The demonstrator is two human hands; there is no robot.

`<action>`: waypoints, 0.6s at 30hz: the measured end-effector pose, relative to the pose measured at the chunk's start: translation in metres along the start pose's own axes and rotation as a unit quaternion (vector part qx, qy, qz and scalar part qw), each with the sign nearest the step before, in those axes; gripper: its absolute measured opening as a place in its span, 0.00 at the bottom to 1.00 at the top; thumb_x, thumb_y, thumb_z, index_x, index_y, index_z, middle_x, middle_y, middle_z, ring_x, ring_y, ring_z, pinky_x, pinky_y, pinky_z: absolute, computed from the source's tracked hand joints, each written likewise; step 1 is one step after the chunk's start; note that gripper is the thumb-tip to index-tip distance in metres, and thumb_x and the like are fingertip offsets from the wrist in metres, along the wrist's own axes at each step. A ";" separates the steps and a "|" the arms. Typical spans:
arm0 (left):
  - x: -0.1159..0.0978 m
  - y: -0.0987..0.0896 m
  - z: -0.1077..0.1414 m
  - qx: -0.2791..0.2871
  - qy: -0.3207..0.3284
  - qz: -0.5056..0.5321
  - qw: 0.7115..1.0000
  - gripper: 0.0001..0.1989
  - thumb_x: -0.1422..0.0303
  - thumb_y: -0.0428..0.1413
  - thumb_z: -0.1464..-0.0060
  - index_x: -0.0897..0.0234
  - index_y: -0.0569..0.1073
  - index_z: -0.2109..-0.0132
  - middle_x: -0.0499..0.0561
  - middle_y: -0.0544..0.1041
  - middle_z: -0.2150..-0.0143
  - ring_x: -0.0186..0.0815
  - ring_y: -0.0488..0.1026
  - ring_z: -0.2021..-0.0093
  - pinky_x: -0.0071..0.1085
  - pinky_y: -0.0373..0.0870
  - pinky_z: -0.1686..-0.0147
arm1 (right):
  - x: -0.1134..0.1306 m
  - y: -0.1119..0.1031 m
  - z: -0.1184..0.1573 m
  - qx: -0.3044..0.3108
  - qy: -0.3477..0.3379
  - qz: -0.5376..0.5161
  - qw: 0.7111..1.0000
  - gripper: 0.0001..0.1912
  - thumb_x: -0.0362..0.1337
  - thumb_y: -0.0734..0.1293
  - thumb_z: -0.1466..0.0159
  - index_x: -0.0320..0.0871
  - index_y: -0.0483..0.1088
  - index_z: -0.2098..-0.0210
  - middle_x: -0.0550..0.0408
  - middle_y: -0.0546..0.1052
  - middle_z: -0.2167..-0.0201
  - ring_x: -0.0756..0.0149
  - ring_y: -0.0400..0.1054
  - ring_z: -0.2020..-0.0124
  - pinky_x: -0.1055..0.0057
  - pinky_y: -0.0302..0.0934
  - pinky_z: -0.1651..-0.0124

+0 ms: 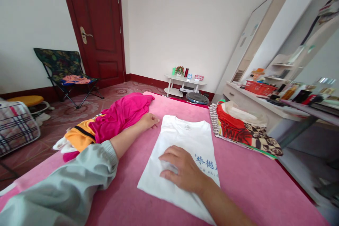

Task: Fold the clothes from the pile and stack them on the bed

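A white T-shirt (188,137) with blue printed characters lies partly folded on the pink-covered table (238,190), its collar at the far end. Over its middle is my right hand (182,169), thumb and fingers curved and apart, with nothing between them. I cannot tell whether its fingertips touch the cloth. My left hand (150,120) rests on the pink cover just left of the shirt's shoulder, fingers loosely stretched and holding nothing. Beside that hand is a heap of clothes: a magenta garment (122,114) and a yellow one with a black stripe (81,137).
A stack of folded printed clothes (238,127) lies at the table's right edge. Beyond it stands a dressing table with a red basket (261,87) and bottles. A low white stand (185,80) is by the back wall, and a folding chair (66,65) is near the door.
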State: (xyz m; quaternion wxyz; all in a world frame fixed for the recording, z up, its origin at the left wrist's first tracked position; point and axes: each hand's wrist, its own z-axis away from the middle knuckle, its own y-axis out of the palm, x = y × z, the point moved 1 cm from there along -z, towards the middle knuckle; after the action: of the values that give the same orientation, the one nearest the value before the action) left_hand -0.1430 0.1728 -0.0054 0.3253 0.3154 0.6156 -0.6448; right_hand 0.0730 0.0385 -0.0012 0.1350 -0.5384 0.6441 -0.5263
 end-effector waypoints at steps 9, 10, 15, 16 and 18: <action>-0.006 0.025 -0.037 -0.071 0.054 -0.066 0.994 0.12 0.66 0.62 0.59 0.64 0.70 0.83 0.45 0.68 0.85 0.31 0.65 0.78 0.26 0.56 0.76 | 0.011 0.006 -0.003 0.052 -0.012 0.037 0.998 0.07 0.38 0.66 0.39 0.44 0.70 0.61 0.55 0.72 0.64 0.65 0.63 0.61 0.65 0.54 0.56; -0.009 0.026 -0.041 -0.083 0.060 -0.066 0.993 0.11 0.67 0.62 0.60 0.64 0.70 0.83 0.44 0.68 0.84 0.31 0.65 0.77 0.26 0.56 0.76 | 0.011 0.006 -0.003 0.054 -0.016 0.036 0.998 0.07 0.38 0.66 0.39 0.44 0.69 0.61 0.55 0.71 0.63 0.65 0.63 0.60 0.65 0.54 0.56; -0.024 0.023 -0.057 -0.138 0.073 -0.054 0.986 0.08 0.68 0.59 0.56 0.65 0.70 0.78 0.44 0.69 0.80 0.30 0.64 0.77 0.26 0.56 0.75 | 0.013 0.006 -0.002 0.061 -0.035 0.037 0.997 0.05 0.34 0.64 0.40 0.44 0.67 0.62 0.56 0.70 0.59 0.65 0.60 0.57 0.65 0.52 0.54; -0.024 0.023 -0.059 -0.141 0.071 -0.055 0.986 0.08 0.68 0.59 0.56 0.65 0.70 0.78 0.44 0.69 0.80 0.30 0.64 0.77 0.26 0.56 0.75 | 0.013 0.007 -0.002 0.064 -0.036 0.039 0.997 0.05 0.33 0.64 0.40 0.44 0.67 0.62 0.56 0.70 0.59 0.65 0.60 0.57 0.65 0.52 0.53; -0.022 0.024 -0.060 -0.140 0.065 -0.064 0.986 0.08 0.69 0.59 0.56 0.65 0.69 0.79 0.44 0.68 0.81 0.30 0.64 0.77 0.26 0.57 0.75 | 0.014 0.007 -0.002 0.066 -0.037 0.041 0.996 0.05 0.33 0.63 0.39 0.44 0.67 0.62 0.56 0.70 0.59 0.65 0.60 0.58 0.65 0.52 0.53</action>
State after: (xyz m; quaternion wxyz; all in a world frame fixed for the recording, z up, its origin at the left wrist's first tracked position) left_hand -0.1107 0.2331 -0.0043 0.2837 0.2679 0.7387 -0.5496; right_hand 0.0626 0.0274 -0.0005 0.2149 -0.5205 0.6242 -0.5415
